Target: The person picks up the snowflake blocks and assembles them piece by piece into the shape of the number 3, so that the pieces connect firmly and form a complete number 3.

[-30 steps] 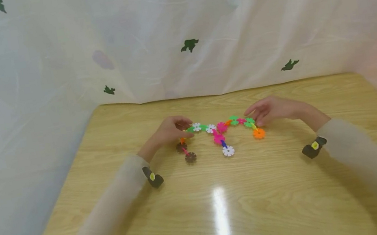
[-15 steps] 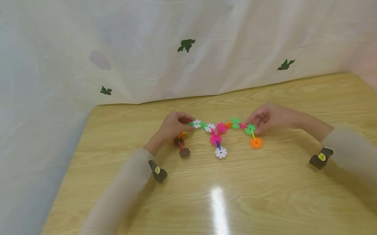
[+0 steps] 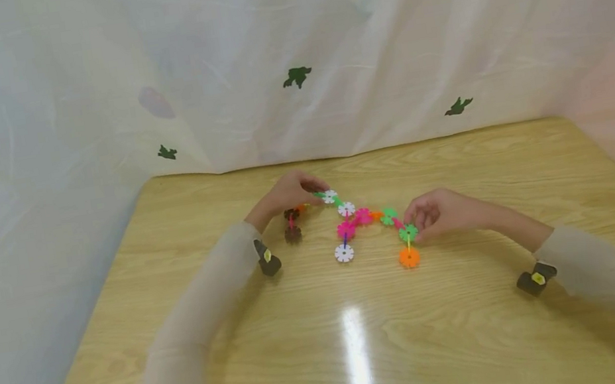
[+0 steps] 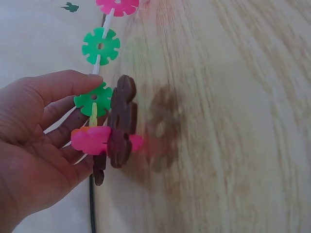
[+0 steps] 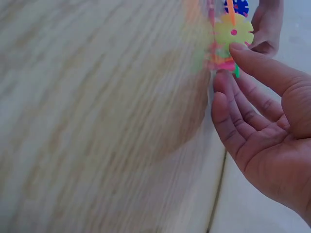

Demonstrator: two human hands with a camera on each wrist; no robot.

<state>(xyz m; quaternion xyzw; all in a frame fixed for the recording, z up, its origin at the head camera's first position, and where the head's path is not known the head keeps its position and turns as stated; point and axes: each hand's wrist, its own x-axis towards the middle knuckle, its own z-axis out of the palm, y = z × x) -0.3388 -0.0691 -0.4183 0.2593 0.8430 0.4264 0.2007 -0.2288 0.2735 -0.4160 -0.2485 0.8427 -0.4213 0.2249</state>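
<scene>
A branching chain of notched plastic snowflake discs in pink, green, white, orange and brown lies across the middle in the head view. At its left part my left hand pinches a green disc. Brown discs joined by a pink one hang beside those fingers. My right hand holds the other end by the green disc, with an orange disc hanging nearer the person. In the right wrist view, the thumb touches a yellow disc and the other fingers curl beneath.
A wooden table carries everything, with a bright light reflection near its front. Behind it hangs a pale curtain with green leaf shapes. Black wrist cameras sit on both sleeves.
The chain has turned at a slant: its right end came toward the person with my right hand, while my left hand moved away and slightly right. My right fingers closed in on the green disc.
</scene>
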